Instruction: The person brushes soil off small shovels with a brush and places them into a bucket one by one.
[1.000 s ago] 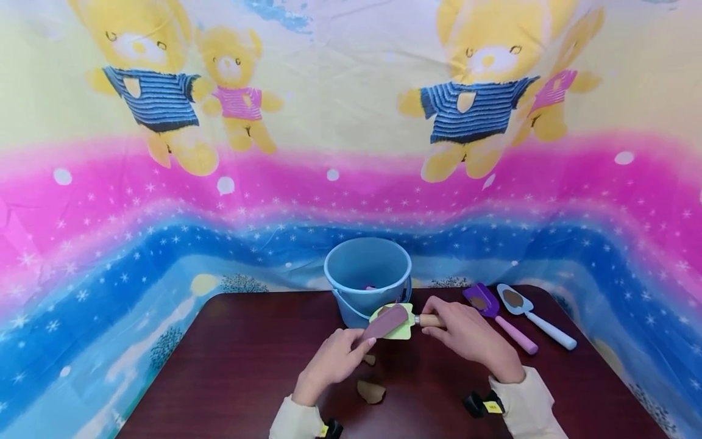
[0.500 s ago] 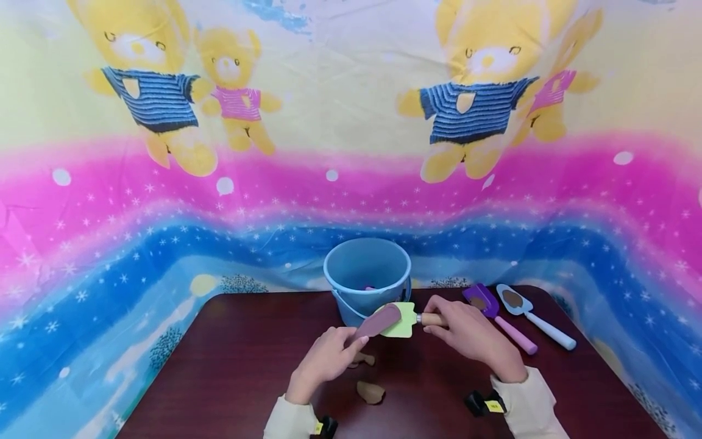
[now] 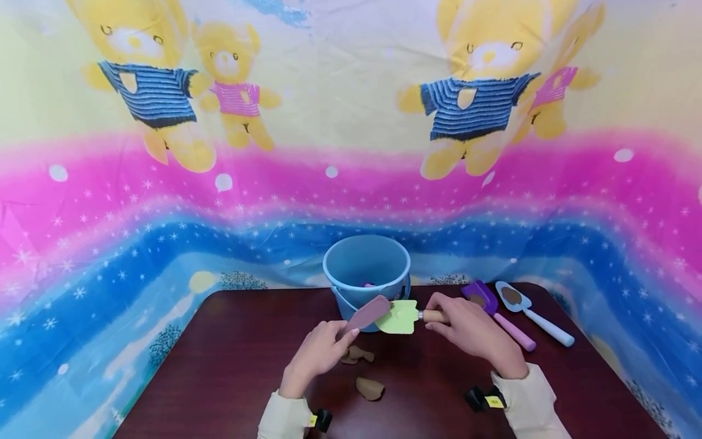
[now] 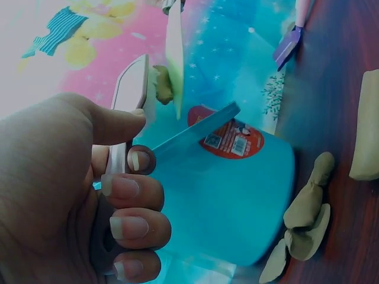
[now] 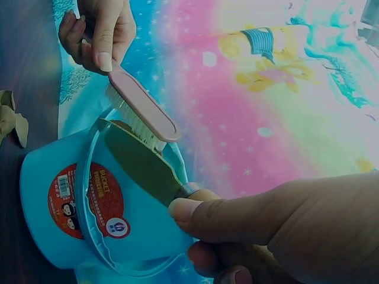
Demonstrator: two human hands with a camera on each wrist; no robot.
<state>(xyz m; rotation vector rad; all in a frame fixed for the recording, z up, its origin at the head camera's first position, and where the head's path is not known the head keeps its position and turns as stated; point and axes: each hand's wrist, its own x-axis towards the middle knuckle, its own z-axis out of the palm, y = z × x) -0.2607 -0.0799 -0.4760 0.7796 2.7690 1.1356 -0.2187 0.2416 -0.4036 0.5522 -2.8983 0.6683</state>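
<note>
My left hand (image 3: pixel 315 353) grips a pink brush (image 3: pixel 370 312) with white bristles, thumb along its back. The fingers of my right hand (image 3: pixel 477 332) hold the wooden handle of a lime-green toy shovel (image 3: pixel 403 318), blade level in front of the blue bucket (image 3: pixel 395 262). Bristles meet the shovel's left end; in the left wrist view a brown clay lump (image 4: pixel 164 84) sits between brush and blade. Below, on the table, lie several clay pieces (image 3: pixel 362 355) in a small heap, with a larger curved clay piece (image 3: pixel 370 388) closer to me.
To the right of my right hand lie a purple shovel (image 3: pixel 496 305) with a pink handle and a pale blue trowel (image 3: pixel 548 326), each with brown clay on its blade. A printed bear cloth (image 3: pixel 329 201) hangs behind the dark wooden table (image 3: pixel 236 341).
My left hand has drawn the brush leftward along the shovel, so more of the green blade shows. More of the small clay heap is visible under the left hand. The right hand has barely moved.
</note>
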